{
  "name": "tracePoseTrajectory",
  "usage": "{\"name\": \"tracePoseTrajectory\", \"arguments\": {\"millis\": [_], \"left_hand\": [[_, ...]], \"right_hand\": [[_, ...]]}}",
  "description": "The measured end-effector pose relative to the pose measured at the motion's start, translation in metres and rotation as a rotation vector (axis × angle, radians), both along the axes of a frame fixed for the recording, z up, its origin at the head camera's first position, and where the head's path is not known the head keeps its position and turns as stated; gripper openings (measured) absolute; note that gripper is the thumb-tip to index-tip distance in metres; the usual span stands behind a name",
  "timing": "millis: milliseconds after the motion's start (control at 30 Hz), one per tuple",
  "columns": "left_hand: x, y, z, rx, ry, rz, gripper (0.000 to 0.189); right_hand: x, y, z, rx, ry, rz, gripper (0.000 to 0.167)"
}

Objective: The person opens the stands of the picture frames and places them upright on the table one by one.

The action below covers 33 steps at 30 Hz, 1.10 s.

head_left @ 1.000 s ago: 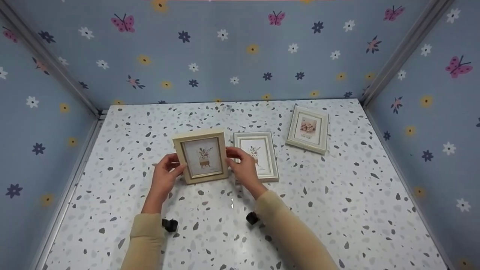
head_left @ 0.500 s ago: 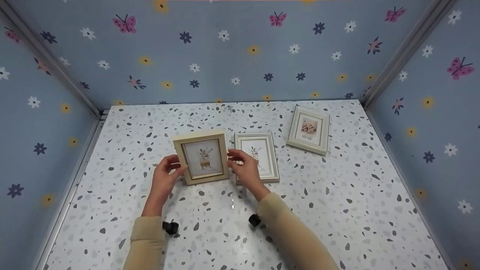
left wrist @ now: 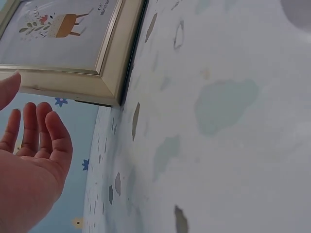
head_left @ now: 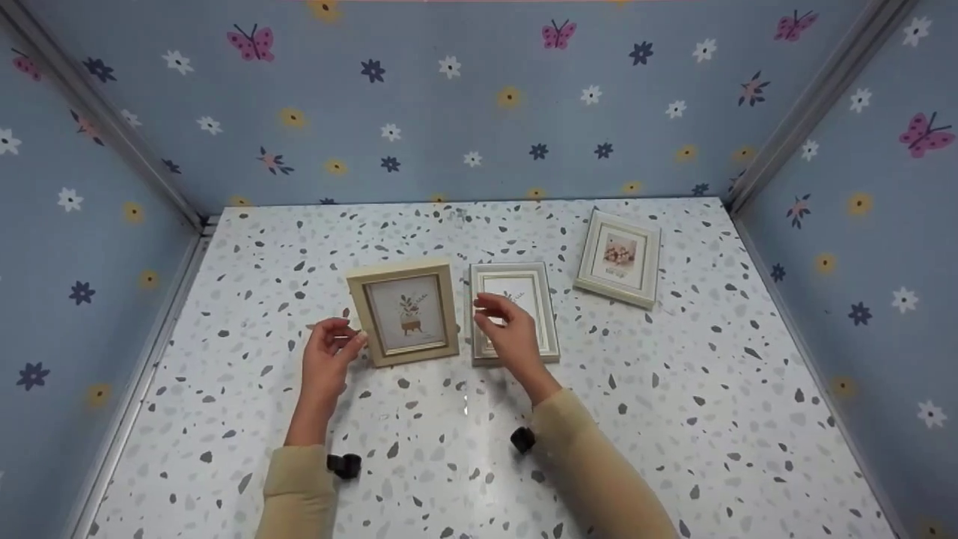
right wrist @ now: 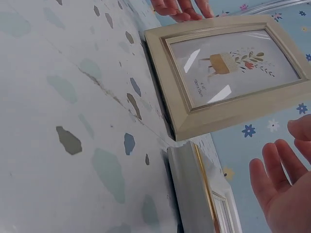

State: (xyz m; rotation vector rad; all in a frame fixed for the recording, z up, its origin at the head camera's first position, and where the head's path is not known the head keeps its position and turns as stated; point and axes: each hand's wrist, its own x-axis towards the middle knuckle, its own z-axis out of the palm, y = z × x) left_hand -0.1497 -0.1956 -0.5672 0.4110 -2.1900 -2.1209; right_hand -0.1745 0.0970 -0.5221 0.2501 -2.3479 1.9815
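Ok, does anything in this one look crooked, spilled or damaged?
The far-right frame lies askew, while the middle white frame lies nearly square to the table's back edge. Also, the right wrist view shows a jagged brownish line on the tabletop; I can't tell whether it's damage or a seam. I see no spill.

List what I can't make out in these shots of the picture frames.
Tan frame: back hidden behind its own front, all three views.
Middle white frame: part of its picture covered by the right hand, head view.
Far-right frame: caption too small to read, head view.
Left hand: part cut off by the left edge, left wrist view.
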Motion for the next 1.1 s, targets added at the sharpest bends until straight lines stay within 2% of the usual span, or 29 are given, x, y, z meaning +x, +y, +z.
{"name": "tracePoseTrajectory", "arguments": {"millis": [100,200,300,367,533,600,833,1000,1100], "left_hand": [[0.003,0.0,0.001,0.0,-0.056,-0.02,0.035],[0.007,0.0,0.0,-0.04,-0.1,-0.081,0.028],[0.011,0.001,0.001,-0.067,-0.118,-0.138,0.027],[0.013,0.004,0.001,-0.069,-0.117,-0.163,0.026],[0.016,0.011,0.003,-0.098,-0.082,-0.189,0.025],[0.017,0.015,0.005,-0.109,-0.061,-0.194,0.025],[0.016,0.035,0.01,-0.069,0.04,-0.254,0.02],[0.013,0.047,0.012,-0.078,0.092,-0.237,0.016],[0.013,0.054,0.011,-0.084,0.094,-0.236,0.016]], "right_hand": [[0.004,0.007,0.006,0.004,0.0,-0.012,0.03],[0.007,0.012,0.007,0.018,0.003,-0.031,0.029],[0.008,0.018,0.006,0.034,0.004,-0.048,0.028],[0.005,0.022,-0.001,0.048,-0.002,-0.063,0.028],[-0.005,0.033,-0.025,0.051,-0.01,-0.092,0.029],[-0.006,0.038,-0.03,0.04,-0.007,-0.097,0.03],[-0.004,0.051,-0.032,-0.004,0.03,-0.119,0.029],[-0.002,0.06,-0.034,-0.002,-0.005,-0.148,0.03],[0.0,0.065,-0.032,-0.008,-0.035,-0.168,0.03]]}}
